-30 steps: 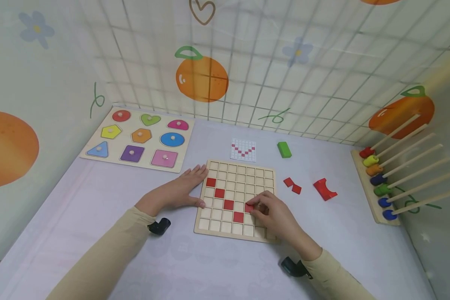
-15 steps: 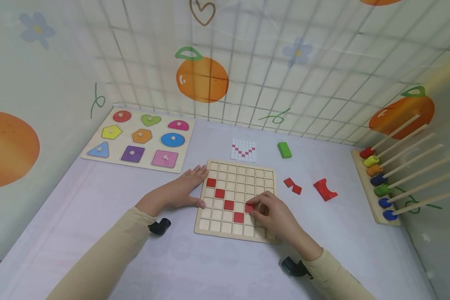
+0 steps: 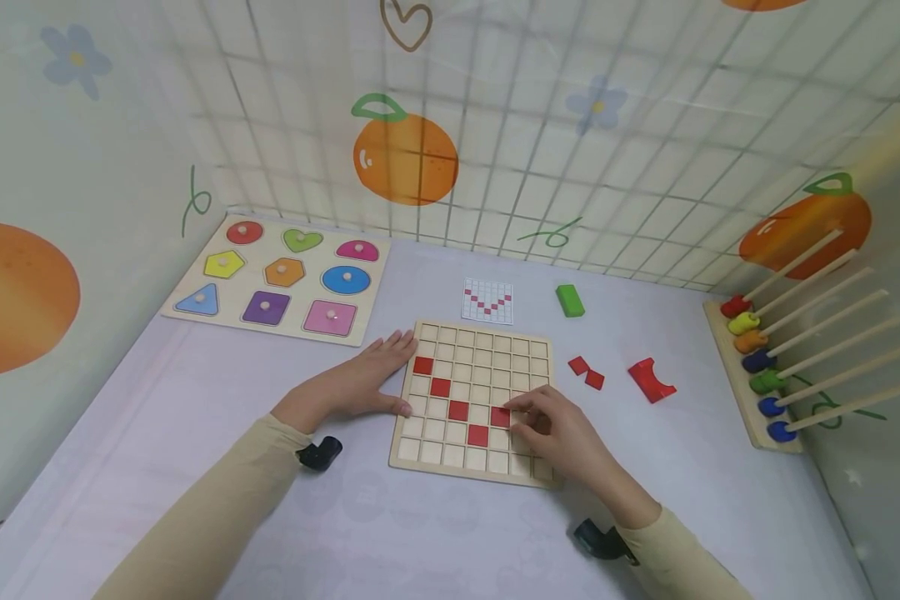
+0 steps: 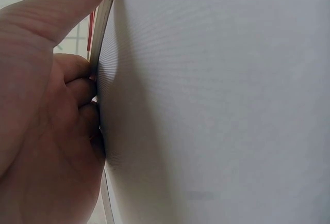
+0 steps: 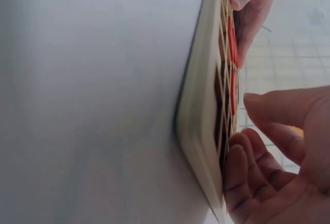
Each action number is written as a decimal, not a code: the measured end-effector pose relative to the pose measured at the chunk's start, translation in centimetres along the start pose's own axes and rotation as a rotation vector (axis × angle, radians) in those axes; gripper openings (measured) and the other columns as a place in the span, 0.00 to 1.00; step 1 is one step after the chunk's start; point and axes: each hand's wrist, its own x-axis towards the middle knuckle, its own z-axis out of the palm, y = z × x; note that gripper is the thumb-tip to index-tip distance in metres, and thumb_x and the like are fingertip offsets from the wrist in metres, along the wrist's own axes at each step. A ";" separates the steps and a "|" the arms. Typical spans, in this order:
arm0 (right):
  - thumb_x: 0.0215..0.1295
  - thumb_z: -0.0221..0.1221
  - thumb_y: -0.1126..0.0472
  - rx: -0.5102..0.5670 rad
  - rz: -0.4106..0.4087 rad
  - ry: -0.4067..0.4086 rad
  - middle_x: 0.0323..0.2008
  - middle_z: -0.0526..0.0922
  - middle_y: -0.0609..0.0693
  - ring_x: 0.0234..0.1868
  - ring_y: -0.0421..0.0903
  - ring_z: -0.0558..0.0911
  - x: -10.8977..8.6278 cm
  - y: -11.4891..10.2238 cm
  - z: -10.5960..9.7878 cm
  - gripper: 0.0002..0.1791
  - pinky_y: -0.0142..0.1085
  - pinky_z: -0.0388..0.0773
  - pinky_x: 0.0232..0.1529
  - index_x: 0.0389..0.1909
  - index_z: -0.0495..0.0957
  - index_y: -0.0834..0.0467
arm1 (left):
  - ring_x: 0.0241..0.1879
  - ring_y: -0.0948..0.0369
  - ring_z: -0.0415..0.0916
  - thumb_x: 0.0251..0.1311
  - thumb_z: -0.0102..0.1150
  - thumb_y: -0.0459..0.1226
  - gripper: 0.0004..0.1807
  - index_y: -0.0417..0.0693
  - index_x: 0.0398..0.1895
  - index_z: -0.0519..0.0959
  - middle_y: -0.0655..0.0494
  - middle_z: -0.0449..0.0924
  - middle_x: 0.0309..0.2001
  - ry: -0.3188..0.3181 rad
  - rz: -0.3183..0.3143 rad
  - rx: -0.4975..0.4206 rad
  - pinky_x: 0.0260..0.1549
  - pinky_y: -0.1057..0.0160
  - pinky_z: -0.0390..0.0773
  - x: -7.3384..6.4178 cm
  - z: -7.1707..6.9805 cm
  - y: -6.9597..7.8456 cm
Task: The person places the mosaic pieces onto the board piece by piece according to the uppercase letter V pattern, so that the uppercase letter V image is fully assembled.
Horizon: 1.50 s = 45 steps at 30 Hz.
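A wooden grid board [image 3: 450, 454] lies on the table with several red square tiles in its cells, forming a slanted line that turns up at the right. My left hand [image 3: 360, 383] rests along the board's left edge, fingers extended and thumb [image 4: 56, 7] on the rim. Beside the rightmost red tile [image 3: 500, 417] is my right hand [image 3: 562, 429], low over the board. Its thumb [image 5: 263, 102] and fingers are apart and hold nothing in the right wrist view. Part of the board's right side is hidden under this hand.
Two loose red tiles [image 3: 594, 379] and a notched red block [image 3: 651, 381] lie right of the board. Behind it are a patterned card [image 3: 487, 301] and a green block [image 3: 569, 301]. A shape puzzle [image 3: 270, 328] lies back left; a pegged bead rack [image 3: 757, 417] stands right.
My right hand has let go of the rightmost red tile and drawn slightly right, its thumb and finger parting. That tile stays in its cell. The left hand has not moved.
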 end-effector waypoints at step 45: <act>0.67 0.66 0.61 -0.119 0.229 0.189 0.50 0.76 0.59 0.43 0.55 0.81 -0.1 6.3 -7.2 0.19 0.35 0.82 0.37 0.57 0.81 0.60 | 0.81 0.53 0.28 0.57 0.69 0.58 0.61 0.45 0.83 0.43 0.52 0.34 0.83 -0.007 0.007 -0.001 0.79 0.54 0.36 -0.1 -0.2 0.0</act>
